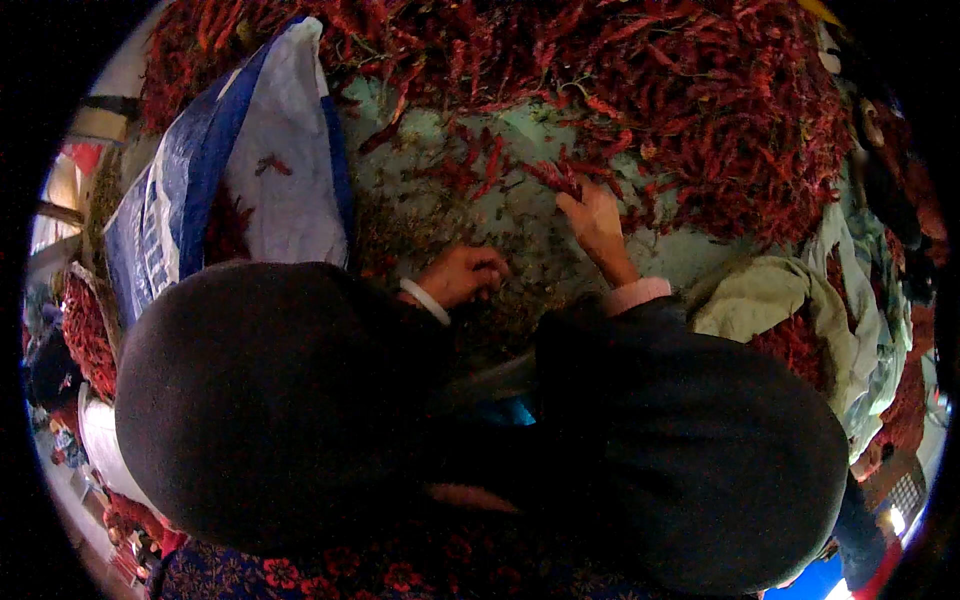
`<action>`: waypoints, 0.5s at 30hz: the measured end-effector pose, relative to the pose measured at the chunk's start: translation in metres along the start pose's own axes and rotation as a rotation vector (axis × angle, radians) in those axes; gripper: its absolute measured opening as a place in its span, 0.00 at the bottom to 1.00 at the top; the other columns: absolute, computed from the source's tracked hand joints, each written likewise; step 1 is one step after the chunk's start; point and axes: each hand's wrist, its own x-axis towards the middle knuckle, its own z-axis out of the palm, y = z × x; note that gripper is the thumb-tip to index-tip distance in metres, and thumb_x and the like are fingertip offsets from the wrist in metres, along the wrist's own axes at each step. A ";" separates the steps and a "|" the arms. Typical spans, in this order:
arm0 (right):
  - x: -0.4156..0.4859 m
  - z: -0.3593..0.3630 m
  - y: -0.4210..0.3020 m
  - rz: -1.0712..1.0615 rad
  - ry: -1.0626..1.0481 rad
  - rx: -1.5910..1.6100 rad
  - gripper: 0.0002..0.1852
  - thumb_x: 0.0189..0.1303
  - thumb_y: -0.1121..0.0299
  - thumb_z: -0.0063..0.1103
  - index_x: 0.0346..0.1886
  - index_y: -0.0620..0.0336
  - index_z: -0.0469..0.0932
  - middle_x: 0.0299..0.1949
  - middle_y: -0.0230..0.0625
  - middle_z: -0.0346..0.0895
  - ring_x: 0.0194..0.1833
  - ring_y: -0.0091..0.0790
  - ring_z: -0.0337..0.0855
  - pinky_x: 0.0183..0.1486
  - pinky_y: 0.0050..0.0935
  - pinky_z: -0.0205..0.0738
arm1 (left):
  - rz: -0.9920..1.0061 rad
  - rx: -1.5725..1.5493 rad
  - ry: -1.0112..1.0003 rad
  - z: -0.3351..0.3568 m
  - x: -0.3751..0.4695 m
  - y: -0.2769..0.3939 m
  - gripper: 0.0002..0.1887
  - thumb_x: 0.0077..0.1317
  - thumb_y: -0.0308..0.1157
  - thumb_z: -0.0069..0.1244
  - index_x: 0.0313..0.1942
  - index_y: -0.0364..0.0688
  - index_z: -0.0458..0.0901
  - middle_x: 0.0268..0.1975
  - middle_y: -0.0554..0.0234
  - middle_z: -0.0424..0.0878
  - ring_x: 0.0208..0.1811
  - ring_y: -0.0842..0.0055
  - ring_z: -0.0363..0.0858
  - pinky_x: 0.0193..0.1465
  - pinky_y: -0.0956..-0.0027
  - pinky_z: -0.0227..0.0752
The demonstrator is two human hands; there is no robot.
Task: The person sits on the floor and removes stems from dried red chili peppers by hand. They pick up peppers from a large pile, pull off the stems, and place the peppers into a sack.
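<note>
My right hand grips a few dried red chilli peppers between thumb and fingers, close to the front edge of a large chilli heap. Lower and to the left, my left hand, with a white band at its wrist, hovers over stem bits and debris. Its fingers are half curled, and the picture is too dark to show whether anything is in them. Several loose chillies lie on the pale green work surface between the hands and the heap.
At left stands a blue and white woven sack, its mouth spread, with chillies inside. A pale cloth sack of chillies sits at right. Another chilli-filled sack is at far left. Scattered stem debris covers the near surface.
</note>
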 end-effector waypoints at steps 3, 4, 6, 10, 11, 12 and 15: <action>0.018 -0.005 0.026 -0.118 0.122 -0.048 0.16 0.46 0.61 0.52 0.37 0.60 0.72 0.27 0.45 0.74 0.29 0.44 0.74 0.30 0.37 0.68 | 0.215 0.095 -0.003 0.007 0.010 -0.005 0.07 0.57 0.30 0.46 0.35 0.39 0.77 0.27 0.68 0.75 0.23 0.83 0.70 0.27 0.77 0.65; 0.022 0.002 0.029 -0.141 0.118 -0.104 0.15 0.46 0.62 0.52 0.36 0.60 0.73 0.26 0.44 0.74 0.28 0.44 0.75 0.30 0.37 0.68 | 0.181 0.093 0.014 0.006 0.006 -0.008 0.07 0.58 0.31 0.46 0.35 0.40 0.77 0.26 0.68 0.74 0.22 0.84 0.69 0.25 0.78 0.64; 0.043 0.034 0.019 -0.230 0.051 -0.219 0.12 0.45 0.63 0.52 0.33 0.59 0.73 0.25 0.43 0.74 0.28 0.43 0.75 0.29 0.37 0.68 | -0.089 -0.002 0.059 -0.012 -0.009 -0.017 0.07 0.58 0.33 0.47 0.34 0.41 0.77 0.23 0.70 0.73 0.21 0.84 0.68 0.23 0.79 0.62; 0.032 0.044 0.028 -0.222 -0.104 -0.516 0.08 0.44 0.66 0.52 0.26 0.59 0.74 0.23 0.41 0.74 0.27 0.42 0.75 0.27 0.36 0.68 | -0.136 -0.268 0.061 0.010 -0.011 -0.007 0.07 0.56 0.29 0.47 0.34 0.37 0.77 0.27 0.65 0.76 0.26 0.79 0.73 0.29 0.76 0.66; 0.028 0.042 0.034 -0.213 -0.127 -0.547 0.07 0.44 0.67 0.52 0.25 0.58 0.74 0.22 0.40 0.74 0.27 0.41 0.76 0.26 0.36 0.68 | -0.091 -0.177 0.025 0.015 -0.002 -0.006 0.08 0.56 0.29 0.46 0.34 0.37 0.76 0.28 0.64 0.76 0.29 0.78 0.73 0.33 0.74 0.66; 0.035 0.048 0.027 -0.225 -0.142 -0.544 0.06 0.43 0.68 0.52 0.23 0.58 0.74 0.22 0.40 0.74 0.27 0.41 0.76 0.26 0.36 0.68 | -0.058 -0.077 0.033 0.008 -0.004 0.001 0.08 0.55 0.29 0.46 0.35 0.36 0.76 0.30 0.63 0.76 0.32 0.77 0.73 0.36 0.73 0.66; 0.029 0.049 0.018 -0.199 -0.139 -0.494 0.05 0.42 0.69 0.52 0.22 0.59 0.74 0.21 0.40 0.73 0.27 0.43 0.76 0.26 0.37 0.68 | 0.104 0.184 0.041 0.005 -0.007 0.002 0.09 0.55 0.28 0.45 0.36 0.35 0.76 0.33 0.61 0.77 0.37 0.76 0.74 0.42 0.70 0.66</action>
